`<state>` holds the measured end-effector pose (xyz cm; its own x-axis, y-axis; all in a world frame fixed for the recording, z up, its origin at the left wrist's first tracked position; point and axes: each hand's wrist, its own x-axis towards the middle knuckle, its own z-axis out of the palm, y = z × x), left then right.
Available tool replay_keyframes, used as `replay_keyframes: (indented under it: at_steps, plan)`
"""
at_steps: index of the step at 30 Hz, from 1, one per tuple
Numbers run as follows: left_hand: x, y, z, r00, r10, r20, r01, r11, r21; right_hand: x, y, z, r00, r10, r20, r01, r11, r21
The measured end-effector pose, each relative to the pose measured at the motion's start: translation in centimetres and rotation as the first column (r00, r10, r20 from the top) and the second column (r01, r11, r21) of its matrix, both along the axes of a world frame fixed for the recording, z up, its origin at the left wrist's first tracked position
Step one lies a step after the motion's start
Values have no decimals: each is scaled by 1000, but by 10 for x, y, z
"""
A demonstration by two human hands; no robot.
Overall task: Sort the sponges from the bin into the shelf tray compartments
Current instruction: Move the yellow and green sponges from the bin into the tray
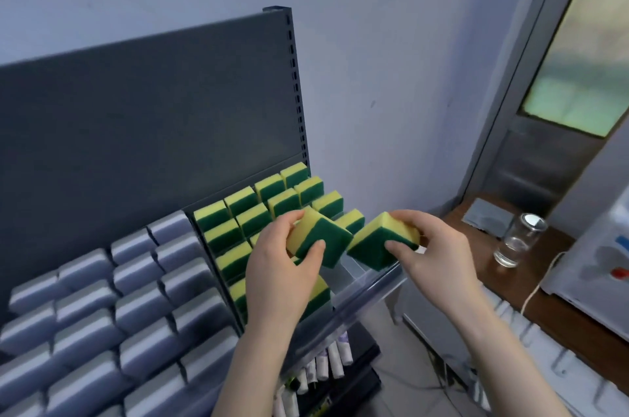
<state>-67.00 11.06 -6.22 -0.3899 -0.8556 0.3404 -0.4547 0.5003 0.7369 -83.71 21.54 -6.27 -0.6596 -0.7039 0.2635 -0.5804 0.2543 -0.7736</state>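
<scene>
You're deep into it: grey sponges [136, 297] fill the shelf tray's [367, 294] left side, yellow-green rows [245, 212] pack its right, and your left hand [282, 266] and right hand [435, 256] each pinch a yellow-green sponge [377, 243] over the front right corner, where room seems left.

The left hand [282, 275] pinches a first sponge [323, 241], the right hand [434, 260] a second sponge [381, 241], side by side between the two sets of fingers; behind and left of the left fingers, rows of sponges [245, 212] stand in the tray [343, 272]; further left lies another block of sponges [102, 307]; under the right fingers runs the front rail [369, 294]; well right of them a glass [519, 239] stands on a ledge [476, 248]; the back panel [153, 127] rises behind.
</scene>
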Motion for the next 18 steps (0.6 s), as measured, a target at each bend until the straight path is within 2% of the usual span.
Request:
replay_keyframes:
  at_steps: [9, 18]
  plan:
    - [-24, 1, -6, 975, 73, 211, -69, 997, -25, -56, -30, -7, 968, 252, 15, -252, 966, 54]
    - [-40, 11, -4, 899, 43, 436, -56, 998, 17, -92, -50, -18, 853, 520, -56, -497, 839, 222]
